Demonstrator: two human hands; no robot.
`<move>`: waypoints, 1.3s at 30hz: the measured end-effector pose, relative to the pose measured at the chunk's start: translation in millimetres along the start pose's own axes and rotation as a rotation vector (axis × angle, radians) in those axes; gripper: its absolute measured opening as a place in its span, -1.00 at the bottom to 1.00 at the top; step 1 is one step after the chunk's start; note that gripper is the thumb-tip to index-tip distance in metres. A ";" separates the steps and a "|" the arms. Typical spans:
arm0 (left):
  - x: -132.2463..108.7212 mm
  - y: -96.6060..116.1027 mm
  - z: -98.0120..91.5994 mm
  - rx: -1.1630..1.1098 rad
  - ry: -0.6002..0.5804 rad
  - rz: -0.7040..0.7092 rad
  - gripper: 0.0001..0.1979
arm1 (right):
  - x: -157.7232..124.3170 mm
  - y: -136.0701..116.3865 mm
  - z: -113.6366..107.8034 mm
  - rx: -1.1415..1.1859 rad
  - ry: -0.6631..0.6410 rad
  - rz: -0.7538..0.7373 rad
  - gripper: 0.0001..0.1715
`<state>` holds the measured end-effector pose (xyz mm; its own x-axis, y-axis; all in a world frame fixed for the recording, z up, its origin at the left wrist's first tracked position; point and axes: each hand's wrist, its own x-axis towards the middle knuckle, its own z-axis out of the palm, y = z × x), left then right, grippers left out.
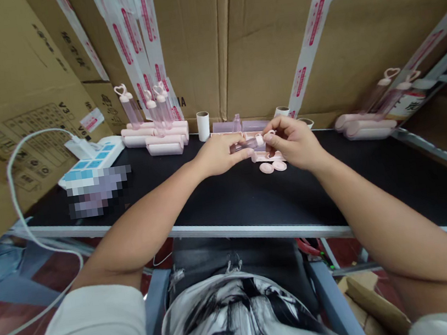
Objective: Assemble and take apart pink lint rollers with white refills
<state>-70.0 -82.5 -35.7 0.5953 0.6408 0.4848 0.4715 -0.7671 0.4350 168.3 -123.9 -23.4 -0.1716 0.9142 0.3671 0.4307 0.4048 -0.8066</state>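
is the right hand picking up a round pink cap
No, the right hand pinches the pink tube; both round caps lie on the table.

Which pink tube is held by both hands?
The tube lying level between left hand and right hand; upright tubes stand back left, leaning tubes far right.

A slim, see-through pink tube (244, 145) sits level, pinched between the left hand (217, 156) and right hand (295, 143), pale pink cap (259, 140) on its right end, just above the worktop (232, 199)
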 end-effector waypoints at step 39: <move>-0.3 0.8 -11.3 0.091 -0.317 0.053 -0.57 | 3.4 31.0 3.6 -0.041 -0.149 -0.304 -0.66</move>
<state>-77.2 -83.0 -26.9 0.7863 0.5698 0.2388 0.4822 -0.8077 0.3393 177.9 -108.3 -48.8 -0.4240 0.7458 0.5137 0.3745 0.6609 -0.6504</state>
